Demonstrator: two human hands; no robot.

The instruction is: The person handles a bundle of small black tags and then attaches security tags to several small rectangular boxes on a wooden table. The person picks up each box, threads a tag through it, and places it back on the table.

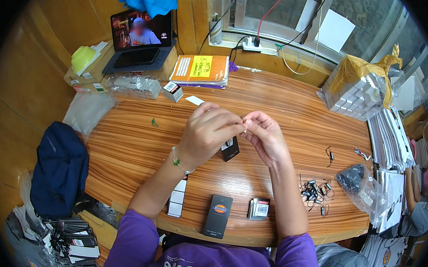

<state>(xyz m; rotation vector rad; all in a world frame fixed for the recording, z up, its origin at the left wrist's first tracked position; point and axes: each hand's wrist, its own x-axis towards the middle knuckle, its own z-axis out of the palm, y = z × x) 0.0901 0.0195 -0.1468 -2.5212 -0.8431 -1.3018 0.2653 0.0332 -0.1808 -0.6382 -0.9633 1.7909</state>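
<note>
My left hand [210,133] and my right hand [267,138] meet over the middle of the table, fingertips pinched together and almost touching. From beneath my left fingers a black hang tag [230,151] with a white label on it hangs at a tilt; the left hand appears to hold it. A tiny whitish bit shows at my right fingertips, too small to name. Closer to me lie a stack of dark hang tags [218,216], a small pile of barcode labels [259,208] and a row of white-faced tags [177,200] partly behind my left forearm.
Right of my arm lies a heap of black tag strings [315,191], with snips [362,154] and a plastic bag [361,188] beyond. A bagged block of small white boxes [358,94], paper stacks [389,141], an orange notebook [201,69] and a propped tablet [140,31] line the edges.
</note>
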